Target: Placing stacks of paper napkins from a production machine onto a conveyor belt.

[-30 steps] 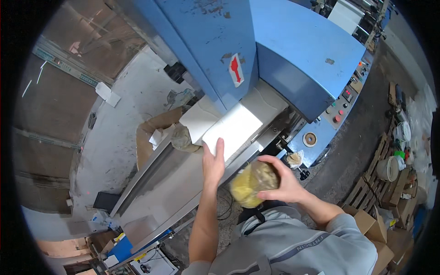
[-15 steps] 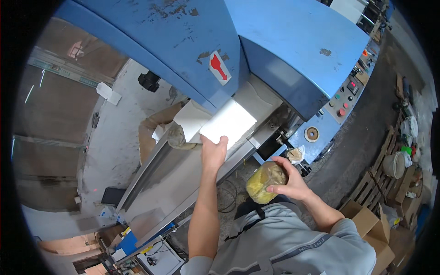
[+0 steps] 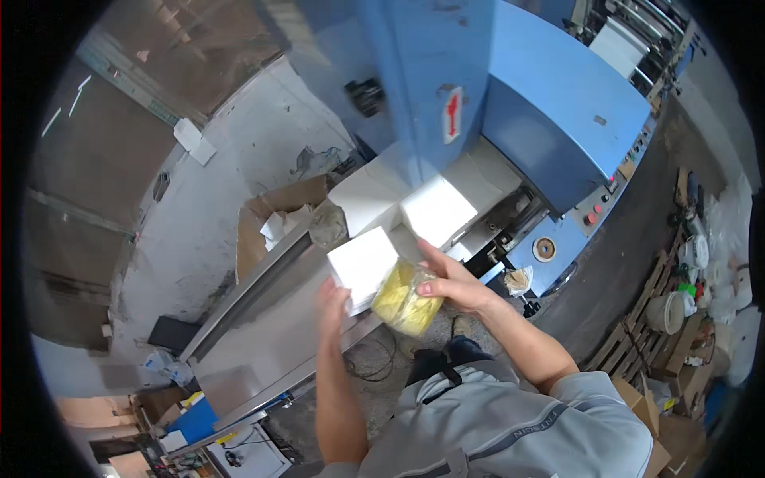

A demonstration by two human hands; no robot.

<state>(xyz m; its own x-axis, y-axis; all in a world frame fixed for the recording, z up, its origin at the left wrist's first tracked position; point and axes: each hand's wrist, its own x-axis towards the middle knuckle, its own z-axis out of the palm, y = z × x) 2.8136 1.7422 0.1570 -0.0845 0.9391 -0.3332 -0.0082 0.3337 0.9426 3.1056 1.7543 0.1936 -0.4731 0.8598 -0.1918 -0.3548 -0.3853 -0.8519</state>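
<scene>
My left hand (image 3: 331,307), blurred a little, grips the lower left edge of a thick white stack of sheets (image 3: 362,263), apparently paper. Beside that stack, my right hand (image 3: 456,285) is closed round a yellow block wrapped in clear, shiny film (image 3: 406,299). The yellow block lies against the stack's right side or just in front of it; whether they touch I cannot tell. Farther off, a second white stack (image 3: 438,211) stands at the outlet of the blue machine (image 3: 550,127). A brownish wrapped roll or lump (image 3: 327,225) rests at the metal table's far left edge.
A long metal table (image 3: 271,327) runs from the machine toward the lower left. Behind it stands a cardboard box (image 3: 253,239) with white scraps. A tape roll (image 3: 544,249) lies on the machine's blue ledge. Pallets (image 3: 629,319) and buckets (image 3: 663,311) line the right side.
My left hand has pulled a white stack away from the machine, toward me. My right hand has carried the yellow block up and left, beside that stack. The view has shifted.
</scene>
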